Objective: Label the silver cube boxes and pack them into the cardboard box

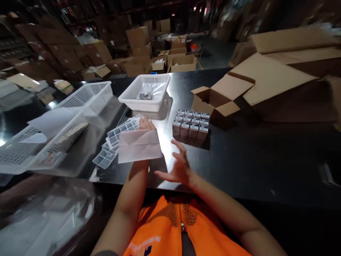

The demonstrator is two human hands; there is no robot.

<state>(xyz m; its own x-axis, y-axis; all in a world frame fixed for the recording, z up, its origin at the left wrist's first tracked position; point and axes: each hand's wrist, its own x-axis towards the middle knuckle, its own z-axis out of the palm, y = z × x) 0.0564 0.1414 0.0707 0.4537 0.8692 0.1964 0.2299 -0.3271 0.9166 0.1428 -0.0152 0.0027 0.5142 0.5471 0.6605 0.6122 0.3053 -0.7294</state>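
Observation:
My left hand [146,123] holds a pale, creased sheet of paper [140,146] at its far edge; the sheet hides the palm and wrist. Just beyond and to the left, several overlapping sheets of grey rectangular labels [117,137] lie fanned out on the dark table [239,160]. My right hand [181,165] is open over the tabletop, thumb and fingers apart, with nothing in it. A block of small boxes [190,126] with shiny tops stands in rows just beyond its fingertips.
A white basket [145,105] with plastic-wrapped pieces stands at the back. More white baskets [87,97] are to the left. An open small carton [204,101] and a larger cardboard box [277,78] sit on the right. Clear plastic [53,209] bulges below the table's left front edge.

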